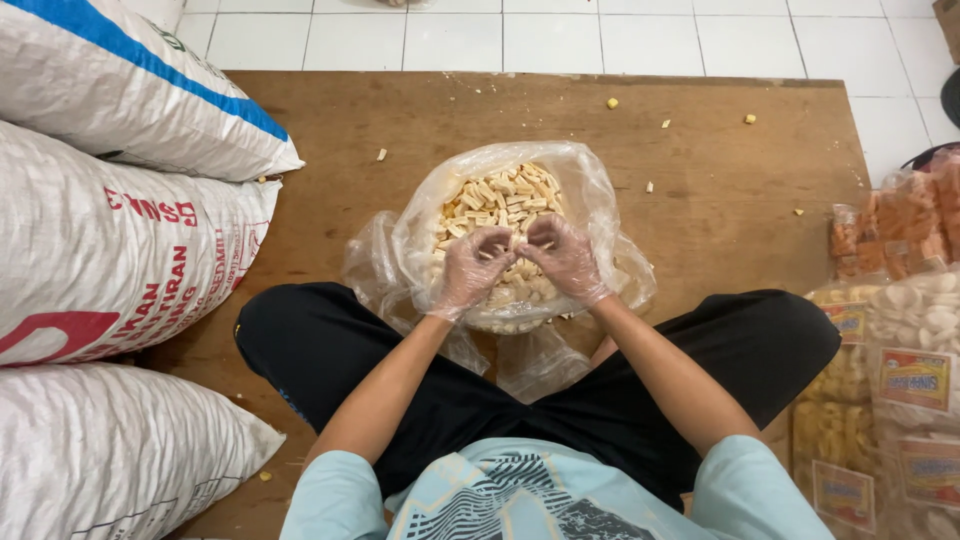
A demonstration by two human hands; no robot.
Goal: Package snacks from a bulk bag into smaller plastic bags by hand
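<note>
Snack pieces (500, 200), pale yellow and stubby, fill a clear plastic bag (590, 190) that stands with its mouth open upward near the middle of the wooden board (330, 120) we sit on. The pieces lie every which way, so we cannot name one shared axis.

Our left hand (470, 268) and right hand (568, 258), both in thin clear gloves, meet over the near side of the heap, fingers curled and pinching a few pieces; how firmly each one grips we cannot tell. Our crossed legs in black trousers (320, 340) press against the bag's near side.

Loose crumbs (611, 102) are scattered toward the board's far edge. Along the left edge lie three stacked white woven sacks (120, 250), the topmost with a blue stripe. At the right edge stand sealed packets of snacks (900, 330). White floor tiles (550, 35) lie beyond the far edge.
</note>
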